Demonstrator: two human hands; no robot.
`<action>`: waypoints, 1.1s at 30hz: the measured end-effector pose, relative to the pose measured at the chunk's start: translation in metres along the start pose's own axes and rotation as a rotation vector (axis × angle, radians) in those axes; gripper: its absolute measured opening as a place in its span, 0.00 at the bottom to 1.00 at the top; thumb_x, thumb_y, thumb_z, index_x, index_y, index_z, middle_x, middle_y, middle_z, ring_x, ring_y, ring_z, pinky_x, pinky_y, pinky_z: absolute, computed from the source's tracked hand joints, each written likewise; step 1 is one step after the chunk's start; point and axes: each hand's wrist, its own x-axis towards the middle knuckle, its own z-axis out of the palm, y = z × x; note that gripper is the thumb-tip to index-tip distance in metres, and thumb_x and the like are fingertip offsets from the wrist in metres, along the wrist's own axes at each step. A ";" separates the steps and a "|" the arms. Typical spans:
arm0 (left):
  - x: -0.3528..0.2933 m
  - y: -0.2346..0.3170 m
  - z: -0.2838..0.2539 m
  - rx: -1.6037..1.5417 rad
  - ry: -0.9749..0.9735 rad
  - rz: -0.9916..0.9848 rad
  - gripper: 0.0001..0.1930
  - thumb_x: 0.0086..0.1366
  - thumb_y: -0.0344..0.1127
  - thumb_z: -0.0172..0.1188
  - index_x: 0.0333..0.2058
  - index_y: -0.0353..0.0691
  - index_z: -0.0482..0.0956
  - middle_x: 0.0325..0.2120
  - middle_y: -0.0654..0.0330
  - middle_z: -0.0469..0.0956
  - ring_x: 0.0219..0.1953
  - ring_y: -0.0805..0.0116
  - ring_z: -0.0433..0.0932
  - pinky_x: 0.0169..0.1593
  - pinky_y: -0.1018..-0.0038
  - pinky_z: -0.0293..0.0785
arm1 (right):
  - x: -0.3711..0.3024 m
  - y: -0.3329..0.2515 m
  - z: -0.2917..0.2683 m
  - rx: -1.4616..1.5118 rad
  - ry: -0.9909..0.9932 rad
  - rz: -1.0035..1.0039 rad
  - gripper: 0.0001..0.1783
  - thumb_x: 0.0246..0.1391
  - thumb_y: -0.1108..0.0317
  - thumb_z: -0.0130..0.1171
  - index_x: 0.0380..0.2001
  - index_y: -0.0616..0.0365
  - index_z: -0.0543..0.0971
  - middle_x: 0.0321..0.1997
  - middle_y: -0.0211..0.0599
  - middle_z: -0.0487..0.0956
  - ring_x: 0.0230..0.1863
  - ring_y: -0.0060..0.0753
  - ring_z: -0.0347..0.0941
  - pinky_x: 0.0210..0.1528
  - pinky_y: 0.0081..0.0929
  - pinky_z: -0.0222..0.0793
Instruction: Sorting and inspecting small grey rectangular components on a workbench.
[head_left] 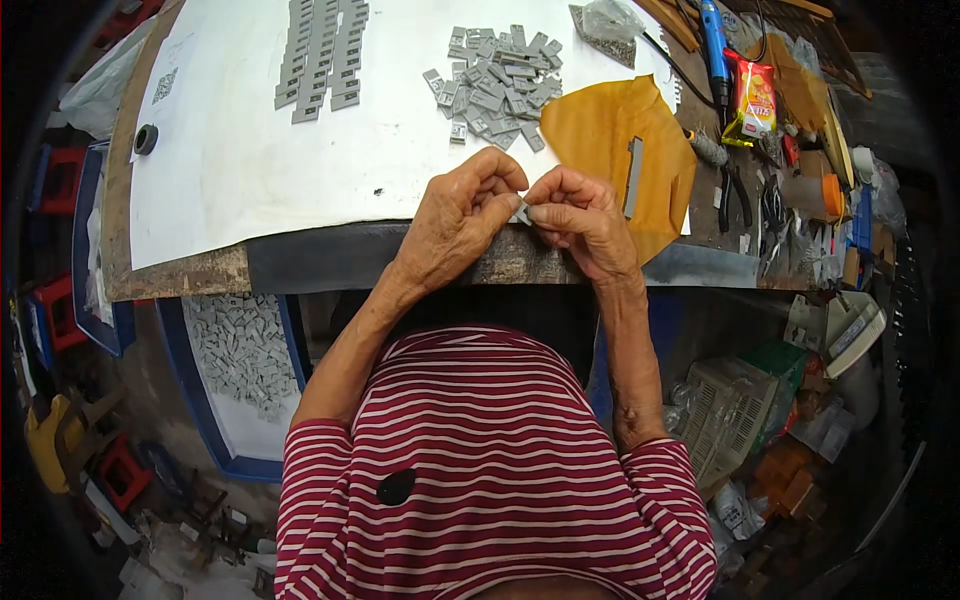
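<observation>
Close together at the table's front edge, my left hand [462, 215] and my right hand [588, 218] pinch a small grey piece [521, 213] between thumbs and fingertips. Most of that piece is hidden by the fingers. Just beyond them lies a loose heap of small flat grey pieces [495, 85], each with a darker mark. Farther left, similar pieces are laid in neat slanting rows [320, 55]. Beside my right hand, a grey strip [633, 178] rests on a brown paper sheet [590, 120].
White paper [220, 120] covers much of the table. At right lie a blue pen-shaped tool [715, 45], a red-yellow packet [752, 100] and pliers [735, 200]. A black ring [146, 139] sits at left. Below, a blue-rimmed tray [235, 465] holds many grey pieces.
</observation>
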 end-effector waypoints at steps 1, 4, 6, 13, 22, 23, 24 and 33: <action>0.000 0.000 0.001 -0.001 -0.001 0.000 0.06 0.58 0.24 0.51 0.35 0.34 0.69 0.25 0.68 0.68 0.28 0.84 0.66 0.32 0.87 0.63 | -0.001 0.001 0.001 0.000 0.001 0.000 0.05 0.42 0.79 0.58 0.27 0.64 0.75 0.20 0.28 0.72 0.18 0.14 0.62 0.19 0.10 0.56; -0.002 0.001 0.003 0.004 0.026 0.021 0.05 0.58 0.24 0.51 0.35 0.34 0.70 0.25 0.68 0.69 0.28 0.84 0.67 0.32 0.88 0.63 | -0.003 0.003 0.006 0.011 0.043 -0.038 0.05 0.42 0.80 0.57 0.27 0.64 0.75 0.20 0.27 0.72 0.18 0.13 0.61 0.20 0.10 0.55; -0.002 -0.001 0.004 -0.046 0.050 0.013 0.05 0.58 0.25 0.52 0.34 0.34 0.71 0.24 0.69 0.69 0.27 0.84 0.67 0.32 0.88 0.63 | -0.005 0.004 0.009 -0.058 0.114 -0.068 0.05 0.43 0.79 0.56 0.27 0.65 0.75 0.20 0.25 0.71 0.18 0.12 0.61 0.20 0.11 0.55; -0.002 0.000 0.011 -0.092 0.119 0.027 0.05 0.57 0.23 0.51 0.33 0.32 0.72 0.21 0.69 0.69 0.24 0.86 0.65 0.27 0.88 0.62 | -0.008 0.007 0.012 -0.133 0.166 -0.125 0.04 0.43 0.79 0.56 0.27 0.64 0.75 0.22 0.22 0.71 0.21 0.08 0.62 0.22 0.08 0.55; 0.001 0.000 0.002 -0.181 -0.056 -0.120 0.08 0.61 0.30 0.53 0.36 0.31 0.73 0.20 0.64 0.73 0.19 0.82 0.69 0.25 0.86 0.66 | -0.011 -0.009 0.014 -0.445 0.182 -0.171 0.06 0.45 0.78 0.57 0.30 0.65 0.75 0.25 0.22 0.72 0.23 0.08 0.62 0.24 0.07 0.58; 0.002 -0.001 0.002 -0.192 -0.069 -0.150 0.08 0.62 0.31 0.53 0.36 0.31 0.73 0.20 0.63 0.74 0.18 0.81 0.69 0.23 0.87 0.67 | -0.011 -0.011 0.015 -0.440 0.168 -0.168 0.06 0.45 0.78 0.56 0.30 0.65 0.74 0.25 0.23 0.72 0.23 0.08 0.62 0.25 0.07 0.58; 0.002 -0.002 0.002 -0.203 -0.083 -0.181 0.09 0.62 0.32 0.53 0.36 0.31 0.73 0.20 0.62 0.75 0.17 0.81 0.69 0.22 0.87 0.67 | -0.011 -0.012 0.015 -0.434 0.155 -0.164 0.06 0.45 0.78 0.56 0.31 0.65 0.74 0.25 0.23 0.72 0.23 0.08 0.62 0.25 0.06 0.59; 0.001 -0.005 0.000 -0.416 -0.045 -0.208 0.10 0.62 0.33 0.52 0.33 0.30 0.72 0.19 0.59 0.75 0.15 0.80 0.69 0.20 0.87 0.66 | -0.011 -0.003 0.015 -0.220 0.176 -0.165 0.06 0.51 0.74 0.54 0.31 0.66 0.74 0.20 0.26 0.71 0.20 0.13 0.64 0.23 0.10 0.60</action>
